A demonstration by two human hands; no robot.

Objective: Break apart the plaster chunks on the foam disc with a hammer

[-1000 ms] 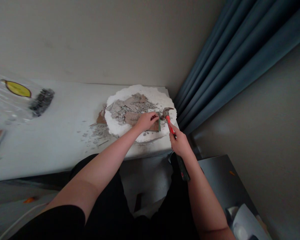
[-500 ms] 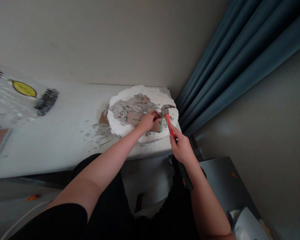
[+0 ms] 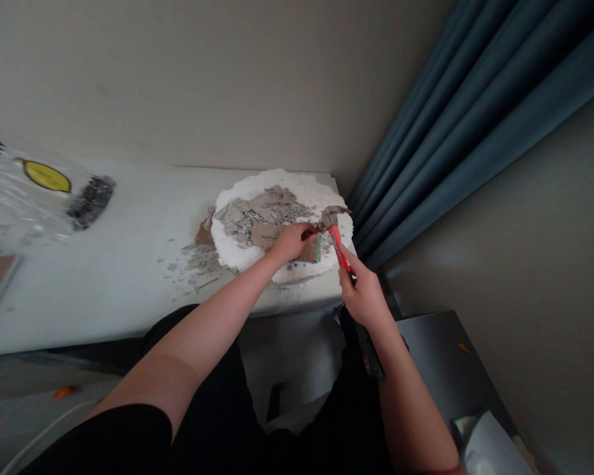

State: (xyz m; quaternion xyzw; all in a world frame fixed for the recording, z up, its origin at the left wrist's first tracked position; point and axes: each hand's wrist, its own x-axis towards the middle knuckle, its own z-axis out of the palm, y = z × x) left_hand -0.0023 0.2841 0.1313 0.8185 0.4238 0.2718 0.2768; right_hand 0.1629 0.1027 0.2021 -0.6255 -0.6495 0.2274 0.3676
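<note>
A white foam disc (image 3: 297, 188) lies at the right end of a white table (image 3: 129, 270), covered with grey and brown broken fragments (image 3: 257, 218). My left hand (image 3: 291, 241) is closed, pinching a small brown piece with a green edge (image 3: 313, 251) on the disc. My right hand (image 3: 363, 293) grips the red-and-black handle of a claw hammer (image 3: 332, 224). Its metal head rests right beside my left fingers, over the disc's right side.
Grey crumbs (image 3: 198, 264) are scattered on the table left of the disc. A clear plastic bag with a yellow label (image 3: 34, 191) lies at the far left. Blue curtains (image 3: 455, 119) hang on the right. A grey surface (image 3: 440, 356) sits below to the right.
The hammer head has shifted slightly right and down, staying beside my left fingers. My right hand has slid a little lower. My left hand keeps its pinch.
</note>
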